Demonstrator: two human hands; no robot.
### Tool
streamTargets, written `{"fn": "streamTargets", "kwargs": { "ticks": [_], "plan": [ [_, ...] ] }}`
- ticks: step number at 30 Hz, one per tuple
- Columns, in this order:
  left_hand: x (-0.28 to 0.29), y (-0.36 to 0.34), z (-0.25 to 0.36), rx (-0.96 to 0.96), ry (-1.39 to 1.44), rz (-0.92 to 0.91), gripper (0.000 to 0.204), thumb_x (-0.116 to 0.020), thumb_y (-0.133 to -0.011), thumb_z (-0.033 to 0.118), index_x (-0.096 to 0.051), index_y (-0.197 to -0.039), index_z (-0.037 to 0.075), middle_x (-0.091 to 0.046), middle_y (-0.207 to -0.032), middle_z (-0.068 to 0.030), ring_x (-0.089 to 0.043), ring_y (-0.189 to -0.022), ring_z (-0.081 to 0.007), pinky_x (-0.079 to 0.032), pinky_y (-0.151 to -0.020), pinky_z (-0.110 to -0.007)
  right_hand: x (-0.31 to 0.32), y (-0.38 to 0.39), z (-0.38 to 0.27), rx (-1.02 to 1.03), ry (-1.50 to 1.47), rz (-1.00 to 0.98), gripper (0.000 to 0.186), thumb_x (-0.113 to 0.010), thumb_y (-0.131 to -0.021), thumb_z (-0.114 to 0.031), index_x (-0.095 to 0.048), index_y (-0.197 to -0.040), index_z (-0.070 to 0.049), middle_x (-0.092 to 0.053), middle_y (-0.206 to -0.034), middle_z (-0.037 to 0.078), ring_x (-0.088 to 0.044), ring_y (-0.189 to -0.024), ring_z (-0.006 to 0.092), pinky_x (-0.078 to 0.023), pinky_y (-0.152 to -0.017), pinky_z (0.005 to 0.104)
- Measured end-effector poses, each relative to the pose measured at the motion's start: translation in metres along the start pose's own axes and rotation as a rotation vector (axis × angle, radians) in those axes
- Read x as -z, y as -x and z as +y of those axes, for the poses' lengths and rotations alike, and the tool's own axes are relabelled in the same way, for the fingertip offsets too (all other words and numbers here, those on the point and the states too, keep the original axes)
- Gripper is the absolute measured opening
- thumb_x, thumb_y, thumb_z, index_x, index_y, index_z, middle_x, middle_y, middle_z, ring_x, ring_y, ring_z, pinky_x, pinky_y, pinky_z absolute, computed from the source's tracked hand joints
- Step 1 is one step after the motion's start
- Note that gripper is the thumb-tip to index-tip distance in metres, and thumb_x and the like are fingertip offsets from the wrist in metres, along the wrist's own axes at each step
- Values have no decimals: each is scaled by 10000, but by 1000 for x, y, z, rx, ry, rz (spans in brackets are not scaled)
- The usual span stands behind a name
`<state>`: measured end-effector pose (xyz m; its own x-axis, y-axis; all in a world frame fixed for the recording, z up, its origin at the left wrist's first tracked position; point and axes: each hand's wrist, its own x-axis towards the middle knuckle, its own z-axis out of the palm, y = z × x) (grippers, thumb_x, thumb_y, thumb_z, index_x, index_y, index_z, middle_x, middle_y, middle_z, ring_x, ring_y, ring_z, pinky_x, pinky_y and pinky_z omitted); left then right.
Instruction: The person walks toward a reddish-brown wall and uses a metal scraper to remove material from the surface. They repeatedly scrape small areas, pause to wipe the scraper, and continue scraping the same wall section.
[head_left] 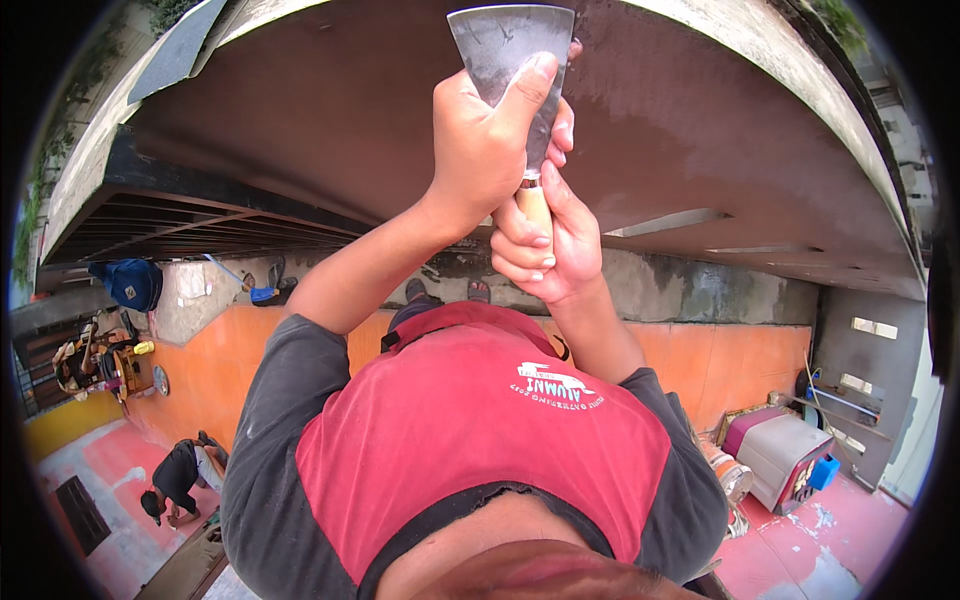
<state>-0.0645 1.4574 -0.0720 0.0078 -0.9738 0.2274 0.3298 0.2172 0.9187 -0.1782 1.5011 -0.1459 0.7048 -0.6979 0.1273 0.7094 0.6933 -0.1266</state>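
Observation:
A wide putty knife point(505, 45) with a grey metal blade and a pale wooden handle point(535, 207) is held upright at the top middle, blade uppermost. My left hand point(480, 145) is closed on the blade, its thumb pressed flat on the metal face. Lower down, my right hand point(560, 235) wraps its fingers around the handle. Grey smears mark the blade. Behind both hands stretches a broad brown-grey wall surface point(300, 110), with a darker damp-looking patch to the right. Whether the blade's edge touches that surface, I cannot tell.
A dark metal grille point(190, 215) borders the wall at left. My sandalled feet point(479, 291) stand below, near an orange surface point(690, 360). At lower left another person point(180, 478) bends down. A grey-and-maroon box-shaped object point(785, 455) stands at right; a blue bag point(130, 284) sits far left.

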Motion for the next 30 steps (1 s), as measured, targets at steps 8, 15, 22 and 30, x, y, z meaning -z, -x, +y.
{"fn": "streamTargets", "kwargs": {
  "ticks": [8, 15, 22, 30],
  "plan": [
    [2, 5, -6, 33, 6, 3, 321, -586, -1045, 238, -675, -1209, -22, -626, -658, -56, -582, -565, -100, -487, -538, -251, 6, 7, 5, -9, -2, -3, 257, -307, -1125, -400, -455, -1286, -265, -426, -688, 41, -341, -427, 86, -328, -385, 226],
    [10, 14, -21, 119, -18, 4, 326, -592, -1044, 244, -676, -1213, -22, -625, -654, -57, -583, -558, -98, -484, -526, -243, 15, 10, 15, -5, -54, -11, 222, -309, -1124, -413, -445, -1224, -269, -419, -684, 35, -340, -426, 84, -310, -380, 222],
    [6, 9, -13, 99, 8, 13, 332, -601, -1042, 252, -680, -1216, -18, -632, -658, -58, -589, -566, -94, -489, -536, -242, 15, 9, 11, -9, -31, 0, 230, -300, -1125, -414, -446, -1207, -255, -429, -684, 36, -342, -424, 85, -315, -377, 223],
    [0, 0, 4, 44, 10, -25, 315, -606, -1034, 239, -689, -1201, -14, -635, -661, -52, -588, -568, -94, -488, -533, -242, 5, 1, 4, -8, -20, -64, 228, -276, -1132, -397, -455, -1205, -276, -435, -713, 46, -357, -447, 91, -331, -398, 230]
  ]
}}
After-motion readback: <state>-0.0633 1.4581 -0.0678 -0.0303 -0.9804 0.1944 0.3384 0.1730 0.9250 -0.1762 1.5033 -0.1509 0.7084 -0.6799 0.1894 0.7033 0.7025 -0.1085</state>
